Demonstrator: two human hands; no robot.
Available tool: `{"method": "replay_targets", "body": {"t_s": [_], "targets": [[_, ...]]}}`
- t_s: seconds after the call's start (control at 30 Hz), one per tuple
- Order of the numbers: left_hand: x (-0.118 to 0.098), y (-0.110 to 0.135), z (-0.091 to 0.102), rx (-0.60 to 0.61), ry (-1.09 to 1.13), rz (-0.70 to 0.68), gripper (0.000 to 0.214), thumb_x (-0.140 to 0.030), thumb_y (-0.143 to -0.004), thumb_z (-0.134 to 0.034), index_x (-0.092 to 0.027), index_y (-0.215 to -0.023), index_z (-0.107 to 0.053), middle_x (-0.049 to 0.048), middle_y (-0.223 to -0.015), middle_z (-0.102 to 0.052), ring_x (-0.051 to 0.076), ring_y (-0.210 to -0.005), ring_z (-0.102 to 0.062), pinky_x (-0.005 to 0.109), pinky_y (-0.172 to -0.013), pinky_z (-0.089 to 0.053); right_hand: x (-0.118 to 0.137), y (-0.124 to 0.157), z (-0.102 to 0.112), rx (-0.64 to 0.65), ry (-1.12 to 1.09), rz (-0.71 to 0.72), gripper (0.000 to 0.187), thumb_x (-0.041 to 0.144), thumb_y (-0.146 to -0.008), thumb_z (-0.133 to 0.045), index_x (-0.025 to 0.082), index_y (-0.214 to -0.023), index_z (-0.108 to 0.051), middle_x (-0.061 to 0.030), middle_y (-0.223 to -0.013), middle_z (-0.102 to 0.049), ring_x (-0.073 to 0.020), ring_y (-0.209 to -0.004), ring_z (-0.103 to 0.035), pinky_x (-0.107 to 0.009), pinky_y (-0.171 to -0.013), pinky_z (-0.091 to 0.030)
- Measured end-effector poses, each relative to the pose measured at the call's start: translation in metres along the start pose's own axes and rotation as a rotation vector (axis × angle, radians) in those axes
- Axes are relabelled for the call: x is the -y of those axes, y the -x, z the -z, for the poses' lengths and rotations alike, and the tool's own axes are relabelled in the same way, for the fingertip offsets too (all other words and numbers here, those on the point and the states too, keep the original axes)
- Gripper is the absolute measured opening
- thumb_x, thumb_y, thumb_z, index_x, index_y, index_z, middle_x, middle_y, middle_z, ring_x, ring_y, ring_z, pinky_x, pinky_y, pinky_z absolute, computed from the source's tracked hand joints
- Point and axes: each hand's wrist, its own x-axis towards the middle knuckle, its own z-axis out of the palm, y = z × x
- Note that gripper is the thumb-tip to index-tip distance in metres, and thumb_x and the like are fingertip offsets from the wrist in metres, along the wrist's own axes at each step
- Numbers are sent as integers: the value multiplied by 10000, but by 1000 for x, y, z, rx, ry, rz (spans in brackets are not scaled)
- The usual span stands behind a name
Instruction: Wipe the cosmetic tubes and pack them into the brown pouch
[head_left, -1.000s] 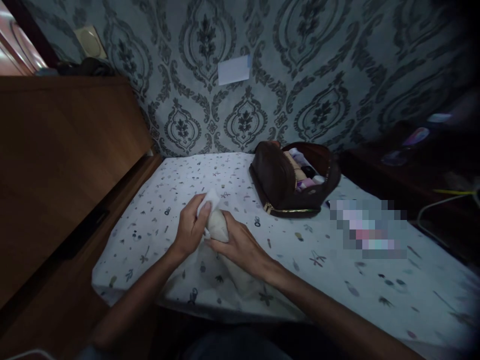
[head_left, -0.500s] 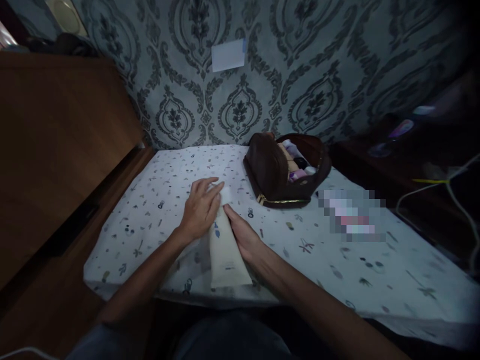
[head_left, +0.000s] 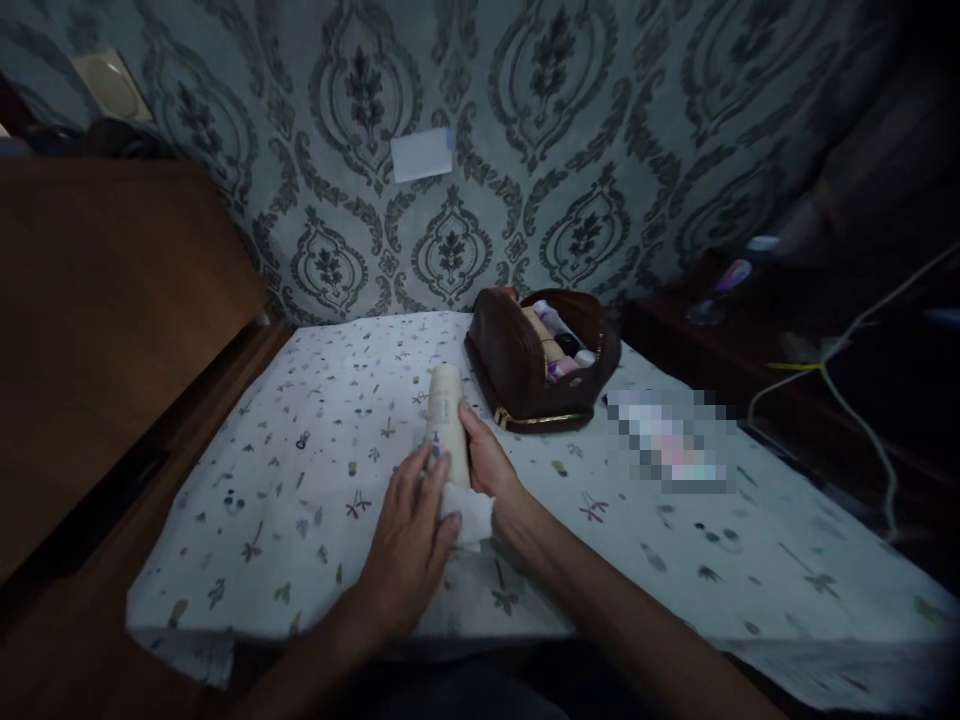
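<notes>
Tube point(head_left: 448, 405), cream-coloured, with faint print and a small blue mark; at the middle of the view, held above the cloth, its long side pointing away from the person; left of the bag and apart from it.

Right hand point(head_left: 489, 462): closed about the tube's right side, thumb along the upper part; a firm-looking hold.

Left hand point(head_left: 409, 515): narrow, fingers lying close together against the lower left of the tube; white tissue point(head_left: 471, 515) held under the fingers and thumb, its loose part spreading rightward to the right wrist.

Printed cloth point(head_left: 277, 450): white, with small scattered plants and other figures; spread beneath both hands, its near corner hanging down at left.

Bag point(head_left: 504, 345): dark brown, gold zip, standing unzipped on the cloth near the wall; filled with small items, among them a beige piece, a black round one, a white lid and something pink-purple.

Pixelated patch point(head_left: 667, 440): on the cloth, right of the bag; contents cannot be told.

Wall point(head_left: 517, 200): grey-blue, dark ornamental pattern; bearing a white paper point(head_left: 422, 156) and, at upper left, a cream switch point(head_left: 112, 85).

Wooden cabinet point(head_left: 97, 340): brown, at left; dark items on top, too dim to name.

Bottle point(head_left: 731, 280): clear, coloured label, lying at right in shadow; pale cable point(head_left: 859, 420) nearer, with a yellow tie.
</notes>
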Motion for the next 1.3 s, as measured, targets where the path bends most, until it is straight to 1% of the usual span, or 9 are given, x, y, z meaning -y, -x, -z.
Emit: {"method": "replay_targets", "body": {"t_s": [0.17,0.3,0.47,0.63,0.8,0.87,1.0,1.1,1.3], "targets": [[6,-14,6,55,529,366,598,-480,-970,-470,-237,-1483,-280,142,-1435,-505,279,-1288,-528,445,-1047,-468,-7,9,-10,-148,-240,-19,625,657,-667,-727,248,-1107,-555,-18,-868,-675,-230,-792,-652,-315,-601,-535],[28,-24,22,180,775,465,687,-567,-872,-595,-228,-1432,-385,108,-1181,-674,235,-987,-684,351,-829,-563,-2,13,-3,-154,-242,41,522,558,-651,-767,263,-1028,-561,-21,-981,-668,-226,-882,-637,-310,-653,-537],[75,-44,77,559,713,418,553,-472,-744,-766,-258,-1240,-649,93,-1211,-687,252,-1010,-682,344,-809,-562,13,18,34,-90,-5,188,514,485,-696,-748,282,-1139,-583,3,-987,-612,-170,-907,-595,-277,-731,-514],[111,-65,112,627,467,356,442,-478,-761,-722,-230,-1126,-714,86,-1100,-730,256,-934,-691,311,-764,-551,2,30,58,90,339,125,447,458,-721,-749,211,-1070,-619,-17,-953,-617,-177,-858,-591,-315,-732,-521],[104,-64,85,60,-197,215,324,-380,-918,-514,-195,-1126,-681,101,-1034,-720,285,-974,-652,367,-829,-517,-15,43,60,97,771,255,376,367,-765,-722,200,-1078,-598,-39,-1002,-614,-203,-919,-597,-354,-820,-501],[82,-58,57,-29,-296,119,365,-297,-980,-386,-172,-1238,-612,124,-1150,-679,280,-1056,-622,402,-908,-487,-18,44,61,96,961,339,366,348,-783,-707,199,-1102,-605,-60,-1044,-613,-220,-951,-586,-379,-856,-489],[33,-45,-7,115,-408,-204,407,-267,-1022,-316,-116,-1354,-497,157,-1193,-648,277,-1115,-591,410,-933,-459,-27,41,69,85,1141,446,313,357,-816,-658,177,-1066,-606,-95,-1031,-622,-262,-993,-572,-431,-904,-474],[23,-38,-31,132,-548,-286,441,-254,-1019,-358,-77,-1420,-400,185,-1268,-615,281,-1197,-566,464,-1037,-384,-34,37,77,54,1177,491,280,349,-813,-641,181,-1035,-610,-104,-1031,-614,-278,-1008,-569,-442,-909,-480],[78,-38,8,167,-633,-168,448,-369,-1023,-368,-116,-1378,-472,174,-1309,-618,294,-1207,-571,520,-1053,-373,-32,41,77,50,1173,484,345,364,-814,-668,203,-1118,-644,-87,-1051,-585,-258,-999,-581,-395,-890,-502]]}}
